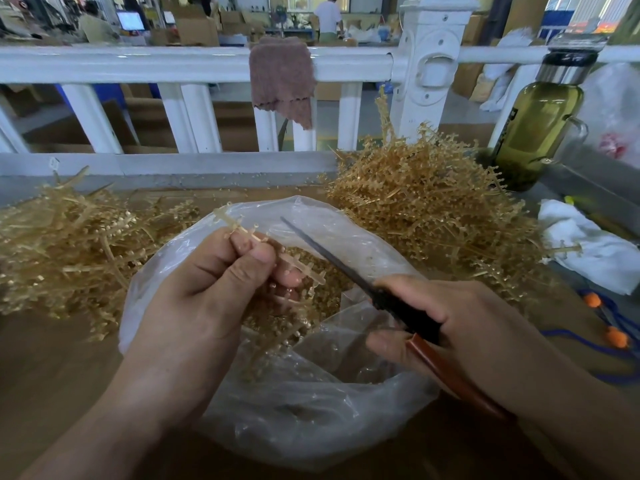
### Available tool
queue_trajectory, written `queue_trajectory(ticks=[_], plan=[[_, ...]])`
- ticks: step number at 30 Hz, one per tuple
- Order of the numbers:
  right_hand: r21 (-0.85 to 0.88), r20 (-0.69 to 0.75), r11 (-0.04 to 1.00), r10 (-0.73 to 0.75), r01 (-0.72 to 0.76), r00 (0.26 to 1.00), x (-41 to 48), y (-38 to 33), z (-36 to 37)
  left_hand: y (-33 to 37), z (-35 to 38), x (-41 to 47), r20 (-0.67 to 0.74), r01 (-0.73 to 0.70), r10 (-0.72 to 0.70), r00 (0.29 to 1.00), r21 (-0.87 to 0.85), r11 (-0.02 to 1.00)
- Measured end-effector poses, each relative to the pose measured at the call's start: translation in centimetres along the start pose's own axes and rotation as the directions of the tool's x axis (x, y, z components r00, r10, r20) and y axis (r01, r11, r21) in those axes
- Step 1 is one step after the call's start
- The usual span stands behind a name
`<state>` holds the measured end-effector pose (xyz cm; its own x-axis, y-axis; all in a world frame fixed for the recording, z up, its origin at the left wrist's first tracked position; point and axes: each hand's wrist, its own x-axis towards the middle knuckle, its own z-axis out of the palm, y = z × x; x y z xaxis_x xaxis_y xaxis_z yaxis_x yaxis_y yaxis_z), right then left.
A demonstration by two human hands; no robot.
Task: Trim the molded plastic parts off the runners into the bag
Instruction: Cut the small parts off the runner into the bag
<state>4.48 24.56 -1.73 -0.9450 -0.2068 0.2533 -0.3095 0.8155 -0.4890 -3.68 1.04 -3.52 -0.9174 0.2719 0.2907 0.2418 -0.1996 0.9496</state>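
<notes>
The left hand (pixel 207 289) pinches a runner (pixel 237 226) between curled fingers and thumb, over the open bag (pixel 311 427) on the desk (pixel 52 368). The right hand (pixel 450 317) grips scissors (pixel 332 261), blades pointing up-left near the runner. Cut parts (pixel 327 292) lie in the bag. Runner piles sit left (pixel 69 244) and right (pixel 433 202) of it.
</notes>
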Motion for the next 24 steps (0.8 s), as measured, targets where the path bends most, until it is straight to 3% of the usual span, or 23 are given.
queue_trajectory(ticks=[6,24], plan=[[-0.143,0.003,0.989,-0.024,0.024,1.000,-0.31,-0.29,0.07,0.44,0.19,-0.24,0.005,-0.029,0.030,1.000,-0.054,0.998],[-0.110,-0.024,0.992,-0.065,0.062,0.998,-0.23,-0.56,-0.28,0.64,0.47,-0.60,0.072,-0.141,0.131,0.989,0.157,0.978]])
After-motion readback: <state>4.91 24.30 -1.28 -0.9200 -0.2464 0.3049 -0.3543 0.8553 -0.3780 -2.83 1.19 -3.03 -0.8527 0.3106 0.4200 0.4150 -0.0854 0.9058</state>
